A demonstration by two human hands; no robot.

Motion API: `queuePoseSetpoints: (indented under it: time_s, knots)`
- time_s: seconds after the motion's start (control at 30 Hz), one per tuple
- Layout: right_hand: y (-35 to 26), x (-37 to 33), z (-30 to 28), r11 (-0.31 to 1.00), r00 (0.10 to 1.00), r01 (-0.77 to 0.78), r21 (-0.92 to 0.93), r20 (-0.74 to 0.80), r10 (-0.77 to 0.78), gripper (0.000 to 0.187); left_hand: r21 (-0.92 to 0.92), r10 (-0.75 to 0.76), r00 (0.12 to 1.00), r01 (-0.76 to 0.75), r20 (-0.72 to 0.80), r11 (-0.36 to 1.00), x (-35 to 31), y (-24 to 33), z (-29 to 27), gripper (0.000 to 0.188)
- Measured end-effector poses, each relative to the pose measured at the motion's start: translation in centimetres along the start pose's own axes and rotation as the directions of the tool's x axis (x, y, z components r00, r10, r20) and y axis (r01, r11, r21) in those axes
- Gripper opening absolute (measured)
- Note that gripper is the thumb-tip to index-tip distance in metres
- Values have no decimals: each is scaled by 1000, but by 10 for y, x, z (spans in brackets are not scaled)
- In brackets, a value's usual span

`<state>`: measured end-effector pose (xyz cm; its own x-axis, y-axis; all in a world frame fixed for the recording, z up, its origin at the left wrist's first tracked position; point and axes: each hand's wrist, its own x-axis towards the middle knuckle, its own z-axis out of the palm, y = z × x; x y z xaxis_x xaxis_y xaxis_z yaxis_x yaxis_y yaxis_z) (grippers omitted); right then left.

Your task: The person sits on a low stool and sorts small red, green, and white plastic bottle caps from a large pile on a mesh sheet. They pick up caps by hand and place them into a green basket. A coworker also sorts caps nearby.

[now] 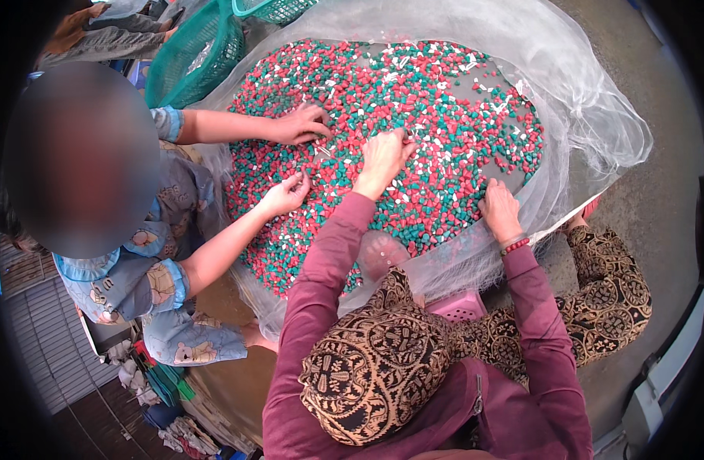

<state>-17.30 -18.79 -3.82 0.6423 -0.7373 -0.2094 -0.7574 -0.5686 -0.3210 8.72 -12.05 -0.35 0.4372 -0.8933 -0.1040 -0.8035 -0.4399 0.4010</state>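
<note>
In the head view, the left hand (pixel 383 156) reaches into the middle of the heap of red, green and white beads (pixel 413 115), fingers curled and pinched together over them, though whether it grips any cannot be told. The right hand (pixel 499 208) lies palm-down, fingers loosely spread, on the beads at the heap's near right edge. The heap fills a round tray lined with clear plastic sheet (pixel 597 115), without a clear long axis; a co-worker's two hands (pixel 298 126) pick at its left side.

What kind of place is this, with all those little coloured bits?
Probably an informal sorting spot, outdoors or in a yard: a big heap of red, green and white pieces lies on clear plastic sheeting over bare ground, with green baskets alongside and people picking through by hand.
</note>
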Motion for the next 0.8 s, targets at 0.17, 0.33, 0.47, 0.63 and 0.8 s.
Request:
queuePoseSetpoints:
  time_s: [0.17, 0.33, 0.47, 0.63, 0.8]
  knots:
    - [6, 0, 11, 992, 991, 120, 32, -68, -117, 23, 28, 83, 983, -79, -163, 996, 15, 8, 34, 25]
    - [-10, 25, -32, 831, 990, -137, 539, 43, 136, 16, -471, -79, 997, 69, -2, 879, -1, 22, -11, 30]
    - [-32, 39, -59, 0, 962, -267, 964, 266, -56, 9, -866, 144, 912, 410, 384, -287, -27, -6, -24, 17]
    - [-34, 41, -48, -311, 954, -295, 903, 259, -151, 14, -812, 55, 811, 584, 583, -12, -40, 6, -5, 19]
    - [-58, 47, -67, -333, 967, -228, 915, 173, -186, 8, -580, 51, 704, 539, 708, 611, -41, 50, 19, 36]
